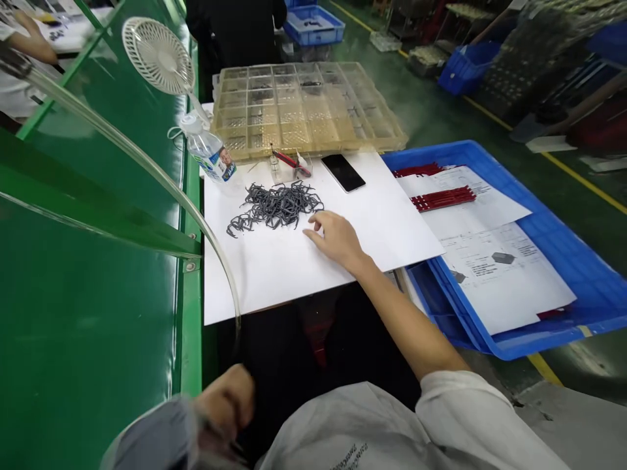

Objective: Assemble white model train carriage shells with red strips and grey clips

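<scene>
On the white tabletop (pixel 294 267) lies a heap of small dark grey bent strips (pixel 281 203), several of them loose at its left end. My right hand (pixel 337 240) rests just right of the heap, low over the white surface. Its thumb and forefinger are slightly apart, and I see nothing between them; the other fingers curl underneath, partly hidden. Down at the lower left, off the table edge and close to my body, is my left hand (pixel 228 399). It looks curled but motion smears its fingers, so what they hold, if anything, does not show.
Behind the heap are a small clear box with tools (pixel 290 168), a phone (pixel 343 172), a water bottle (pixel 209 149), a fan (pixel 159 57) and a compartment tray (pixel 304 108). A clear hose (pixel 147 163) crosses the left. Blue crates (pixel 578 261) with papers and red strips stand right.
</scene>
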`<state>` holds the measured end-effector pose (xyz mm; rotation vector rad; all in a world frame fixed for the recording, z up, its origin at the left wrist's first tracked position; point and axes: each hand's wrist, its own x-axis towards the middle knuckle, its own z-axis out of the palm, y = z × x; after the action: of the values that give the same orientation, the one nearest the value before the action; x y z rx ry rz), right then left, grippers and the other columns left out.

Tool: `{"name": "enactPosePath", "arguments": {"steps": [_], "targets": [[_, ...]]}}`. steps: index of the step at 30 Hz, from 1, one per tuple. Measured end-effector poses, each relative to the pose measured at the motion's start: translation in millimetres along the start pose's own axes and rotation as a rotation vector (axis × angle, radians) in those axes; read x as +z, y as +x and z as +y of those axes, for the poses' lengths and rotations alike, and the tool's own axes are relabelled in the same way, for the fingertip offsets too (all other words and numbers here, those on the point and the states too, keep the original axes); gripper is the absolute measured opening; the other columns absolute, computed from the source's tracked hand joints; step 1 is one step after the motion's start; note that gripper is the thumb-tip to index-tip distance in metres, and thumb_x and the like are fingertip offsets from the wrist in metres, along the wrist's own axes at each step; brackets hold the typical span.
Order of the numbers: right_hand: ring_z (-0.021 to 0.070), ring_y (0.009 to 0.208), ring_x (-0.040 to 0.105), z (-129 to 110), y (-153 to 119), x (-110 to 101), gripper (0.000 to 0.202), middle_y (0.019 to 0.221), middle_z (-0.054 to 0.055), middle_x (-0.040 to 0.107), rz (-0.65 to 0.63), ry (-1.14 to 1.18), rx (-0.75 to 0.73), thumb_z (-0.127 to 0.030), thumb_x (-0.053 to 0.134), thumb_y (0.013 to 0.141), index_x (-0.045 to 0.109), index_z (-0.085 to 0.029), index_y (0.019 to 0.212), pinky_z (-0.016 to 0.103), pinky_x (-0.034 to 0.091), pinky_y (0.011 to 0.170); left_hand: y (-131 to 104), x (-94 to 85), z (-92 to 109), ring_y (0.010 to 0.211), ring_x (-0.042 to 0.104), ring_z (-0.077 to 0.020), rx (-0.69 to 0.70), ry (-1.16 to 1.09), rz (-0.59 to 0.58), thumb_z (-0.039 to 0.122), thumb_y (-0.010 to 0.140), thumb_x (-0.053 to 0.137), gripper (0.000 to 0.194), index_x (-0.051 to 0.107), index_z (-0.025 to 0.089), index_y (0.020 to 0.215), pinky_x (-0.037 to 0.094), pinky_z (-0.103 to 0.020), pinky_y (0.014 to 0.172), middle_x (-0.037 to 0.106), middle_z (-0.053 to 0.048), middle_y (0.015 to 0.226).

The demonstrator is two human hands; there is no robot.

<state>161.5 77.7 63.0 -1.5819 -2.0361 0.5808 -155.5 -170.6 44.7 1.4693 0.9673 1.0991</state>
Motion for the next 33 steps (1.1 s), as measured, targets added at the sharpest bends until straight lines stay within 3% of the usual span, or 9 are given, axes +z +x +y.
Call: {"name": "enactPosePath", "arguments": {"steps": [1, 4, 8, 16, 20, 22, 25, 30, 33], "targets": [[0.0266, 0.105, 0.07, 1.5, 18.5, 2.7, 0.021, 0.108, 0.01, 0.077, 0.007, -0.046, 0.037, -0.033, 0.073, 0.105, 0.075, -0.016, 0.116, 0.036, 0.051, 0.089, -2.6, 17.3, -5.6, 0.059, 0.057, -0.0165, -0.044, -0.039, -0.035, 0.069, 0.084, 0.087, 0.045, 0.071, 0.026, 0.087, 0.055, -0.03, 0.055, 0.067, -0.003, 0.076], [0.0286, 0.107, 0.069, -0.9, 51.4, 15.7, 0.026, 0.11, 0.011, 0.077, -0.03, -0.122, 0.098, -0.039, 0.081, 0.1, 0.075, -0.016, 0.111, 0.035, 0.049, 0.085, -14.0, 56.6, -24.9, 0.063, 0.063, -0.0166, -0.391, -0.217, -0.206, 0.063, 0.089, 0.086, 0.046, 0.069, 0.022, 0.102, 0.054, -0.029, 0.057, 0.07, -0.005, 0.085], [0.0239, 0.096, 0.069, -2.3, 60.0, 26.0, 0.016, 0.098, 0.006, 0.078, -0.054, -0.095, 0.097, -0.028, 0.085, 0.093, 0.075, -0.018, 0.1, 0.032, 0.046, 0.08, -25.7, 66.0, -47.4, 0.066, 0.065, -0.0182, -0.623, -0.24, -0.209, 0.047, 0.08, 0.095, 0.054, 0.068, 0.02, 0.119, 0.057, -0.031, 0.062, 0.068, -0.002, 0.084], [0.0158, 0.068, 0.059, 13.8, 60.8, 14.1, 0.029, 0.067, -0.004, 0.065, 0.134, 0.2, 0.075, -0.031, 0.093, 0.085, 0.069, -0.019, 0.075, 0.029, 0.039, 0.069, -19.4, 47.2, -56.3, 0.073, 0.066, -0.022, -0.581, -0.102, -0.149, 0.046, 0.08, 0.094, 0.057, 0.073, 0.021, 0.126, 0.06, -0.033, 0.065, 0.069, -0.002, 0.082], [0.0175, 0.074, 0.059, 12.3, 60.1, 4.2, 0.026, 0.075, -0.001, 0.064, 0.309, 0.08, -0.003, -0.025, 0.086, 0.093, 0.067, -0.019, 0.076, 0.031, 0.039, 0.073, -19.4, 52.1, -56.2, 0.073, 0.064, -0.0206, -0.525, -0.053, -0.071, 0.054, 0.08, 0.095, 0.063, 0.073, 0.02, 0.128, 0.057, -0.031, 0.063, 0.069, -0.003, 0.084], [0.0186, 0.078, 0.06, 8.7, 55.1, -5.4, 0.022, 0.081, 0.001, 0.066, 0.32, -0.008, -0.01, -0.021, 0.084, 0.095, 0.068, -0.019, 0.08, 0.031, 0.039, 0.075, -19.0, 56.4, -54.8, 0.072, 0.063, -0.0202, -0.5, -0.031, -0.021, 0.059, 0.083, 0.092, 0.064, 0.072, 0.02, 0.13, 0.056, -0.029, 0.061, 0.068, -0.003, 0.084], [0.02, 0.083, 0.06, 1.6, 37.3, -21.0, 0.022, 0.094, 0.004, 0.068, 0.168, -0.169, -0.018, -0.021, 0.089, 0.091, 0.069, -0.019, 0.081, 0.032, 0.037, 0.072, -12.8, 61.7, -45.9, 0.071, 0.061, -0.0193, -0.484, 0.043, 0.052, 0.06, 0.087, 0.088, 0.061, 0.073, 0.02, 0.131, 0.054, -0.028, 0.06, 0.067, -0.003, 0.083], [0.0211, 0.086, 0.06, -5.4, -2.6, -26.0, 0.03, 0.099, 0.005, 0.067, -0.293, -0.32, 0.004, -0.026, 0.096, 0.084, 0.069, -0.02, 0.075, 0.032, 0.032, 0.067, 9.8, 64.7, -20.5, 0.073, 0.059, -0.018, -0.408, 0.135, 0.048, 0.054, 0.095, 0.081, 0.043, 0.078, 0.022, 0.123, 0.054, -0.027, 0.066, 0.067, -0.001, 0.082], [0.0229, 0.092, 0.064, 0.3, -15.9, -20.8, 0.03, 0.103, 0.005, 0.067, -0.327, -0.25, 0.011, -0.031, 0.097, 0.084, 0.069, -0.02, 0.082, 0.031, 0.04, 0.073, 19.1, 64.7, -14.0, 0.073, 0.061, -0.0181, -0.353, 0.124, -0.025, 0.051, 0.098, 0.077, 0.035, 0.079, 0.023, 0.119, 0.055, -0.026, 0.066, 0.071, -0.002, 0.088]]}}
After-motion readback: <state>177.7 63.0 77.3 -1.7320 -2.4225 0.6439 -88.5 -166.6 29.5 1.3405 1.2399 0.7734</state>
